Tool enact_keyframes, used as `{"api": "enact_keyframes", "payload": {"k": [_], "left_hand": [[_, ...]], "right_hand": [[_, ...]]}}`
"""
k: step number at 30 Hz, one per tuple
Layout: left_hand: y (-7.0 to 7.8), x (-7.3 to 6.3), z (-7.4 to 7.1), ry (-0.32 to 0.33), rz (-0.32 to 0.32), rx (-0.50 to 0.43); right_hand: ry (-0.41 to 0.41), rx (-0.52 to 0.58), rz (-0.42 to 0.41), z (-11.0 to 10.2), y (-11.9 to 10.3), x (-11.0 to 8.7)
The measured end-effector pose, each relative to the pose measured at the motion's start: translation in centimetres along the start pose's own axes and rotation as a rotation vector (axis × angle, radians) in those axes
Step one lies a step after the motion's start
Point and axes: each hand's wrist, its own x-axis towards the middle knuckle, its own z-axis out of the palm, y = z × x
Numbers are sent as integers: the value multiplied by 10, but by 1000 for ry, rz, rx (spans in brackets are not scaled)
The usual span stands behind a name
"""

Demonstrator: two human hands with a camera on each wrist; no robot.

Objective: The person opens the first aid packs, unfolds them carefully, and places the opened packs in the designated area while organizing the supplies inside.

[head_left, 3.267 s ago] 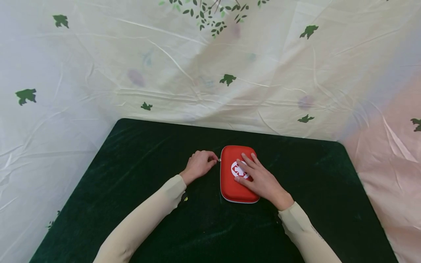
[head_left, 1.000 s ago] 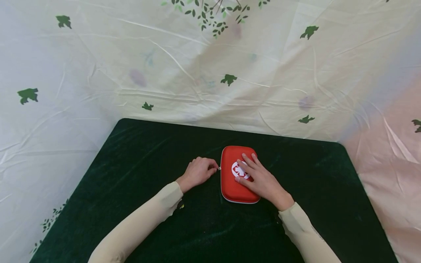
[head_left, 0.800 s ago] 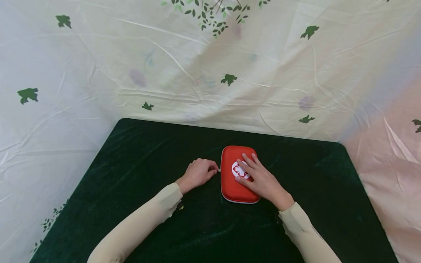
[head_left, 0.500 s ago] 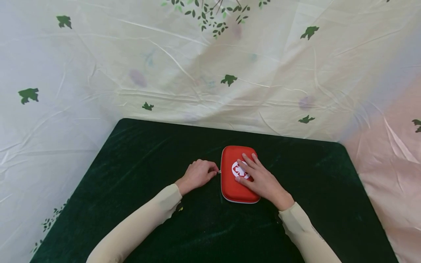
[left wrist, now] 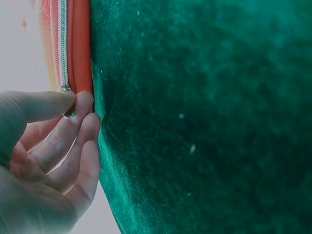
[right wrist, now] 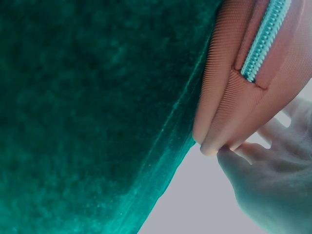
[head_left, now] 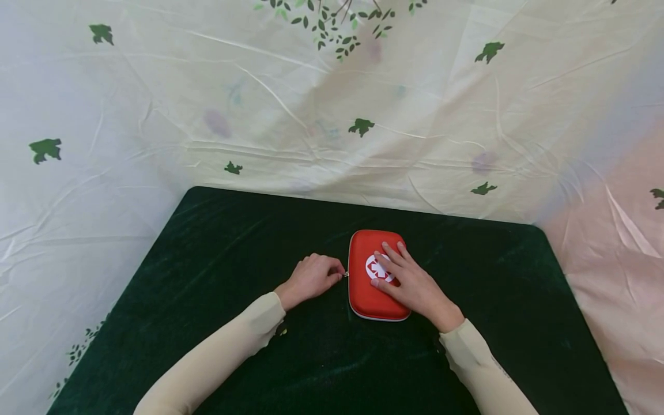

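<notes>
A red hard-shell first-aid case (head_left: 370, 300) with a white round emblem (head_left: 374, 267) lies on the dark green cloth. At its left side, my left hand (head_left: 310, 276) pinches the small metal zipper pull (head_left: 346, 274) between thumb and fingertips. The left wrist view shows the grey zipper teeth (left wrist: 63, 44) meshed above that pinch, and the pull is mostly hidden by the fingers. My right hand (head_left: 412, 282) rests on the lid with fingers spread, covering part of the emblem. In the right wrist view one end of the zipper (right wrist: 265, 39) stops short of the case's corner.
The green cloth covers a table (head_left: 233, 230) with rounded back corners. Pale fabric with green bird and leaf prints (head_left: 290, 104) hangs behind it and at both sides. Cream sleeves (head_left: 228, 351) cover both forearms.
My left hand has slid the zipper pull along the case's left side toward me, from near the far corner to about mid-side. The case and my right hand have stayed nearly still.
</notes>
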Motion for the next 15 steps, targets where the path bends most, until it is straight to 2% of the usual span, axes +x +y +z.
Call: {"api": "enact_keyframes", "payload": {"k": [7,10,15], "left_hand": [[-44,14,26,18,29,4],[-48,15,29,19,36,1],[-39,11,28,12,35,7]], "right_hand": [[3,-3,1,0,-1,0],[3,-5,0,0,-1,0],[3,3,1,-1,-1,-1]]}}
